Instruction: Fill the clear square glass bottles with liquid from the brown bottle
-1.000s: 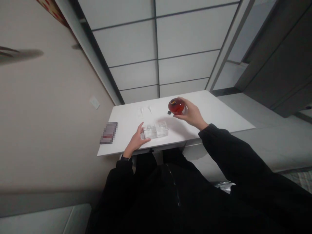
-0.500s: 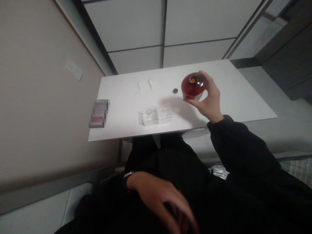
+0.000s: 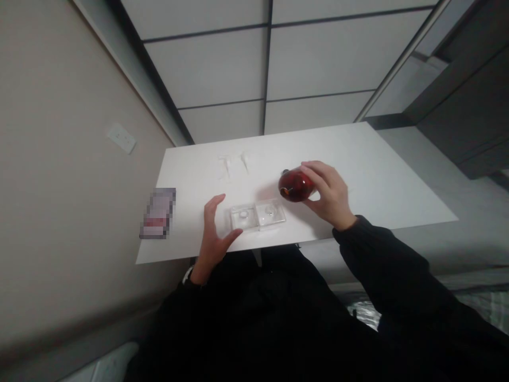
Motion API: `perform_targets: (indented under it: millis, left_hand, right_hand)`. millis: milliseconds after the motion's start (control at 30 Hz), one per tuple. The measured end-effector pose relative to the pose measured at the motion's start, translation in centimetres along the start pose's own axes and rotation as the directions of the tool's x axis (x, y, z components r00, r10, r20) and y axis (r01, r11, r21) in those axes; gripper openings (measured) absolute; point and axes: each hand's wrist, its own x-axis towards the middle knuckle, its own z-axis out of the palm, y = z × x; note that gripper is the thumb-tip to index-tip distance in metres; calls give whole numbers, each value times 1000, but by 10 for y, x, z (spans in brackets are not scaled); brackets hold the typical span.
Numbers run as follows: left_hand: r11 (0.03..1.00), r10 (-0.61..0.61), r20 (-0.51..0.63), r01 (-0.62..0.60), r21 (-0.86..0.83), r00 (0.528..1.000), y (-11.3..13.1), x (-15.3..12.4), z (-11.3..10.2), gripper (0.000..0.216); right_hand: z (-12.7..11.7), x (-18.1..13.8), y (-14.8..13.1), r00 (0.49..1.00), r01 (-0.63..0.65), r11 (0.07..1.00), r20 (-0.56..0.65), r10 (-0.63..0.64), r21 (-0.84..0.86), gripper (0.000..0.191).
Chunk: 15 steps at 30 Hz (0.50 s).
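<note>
A bottle of dark red liquid (image 3: 295,185) is gripped in my right hand (image 3: 328,193), tilted so its uncapped mouth points left and toward me. It is held to the right of a clear two-part plastic container (image 3: 258,216) that has a round opening in each half. At that container's left end, my left hand (image 3: 217,233) is open, thumb and fingers apart around the near left corner. Whether the left hand touches it I cannot tell. Partly hidden behind the bottle lies a small dark cap (image 3: 285,172).
Two small whitish translucent nozzle-like pieces (image 3: 227,165) lie toward the back of the white table (image 3: 377,185). A pixelated rectangular item (image 3: 158,213) is at the table's left edge. Behind the table stand white panelled doors (image 3: 222,69); a wall (image 3: 59,159) borders it on the left.
My left hand has risen from my lap to the clear container and spread its fingers. My right hand has brought the bottle left and nearer, tilting it over. The view has shifted slightly.
</note>
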Motion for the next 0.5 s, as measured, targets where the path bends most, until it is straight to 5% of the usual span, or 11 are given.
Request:
perform_targets:
  millis: [67,167,500]
  left_hand:
    - [998,-63,150,62,14,987,-28,4,11,113]
    - [991,-124,320,135,-13,939,-41,9,20,134]
    - [985,-171,360,169,36,917,-31,9,15,129]
  right_hand:
    - [3,-1,2,999,40,998,31,-39,-42,88]
    - [5,-2,3,995,81,993,66,-76,-86,88]
    - [8,-1,1,978,208,965,41,-204,-161,93]
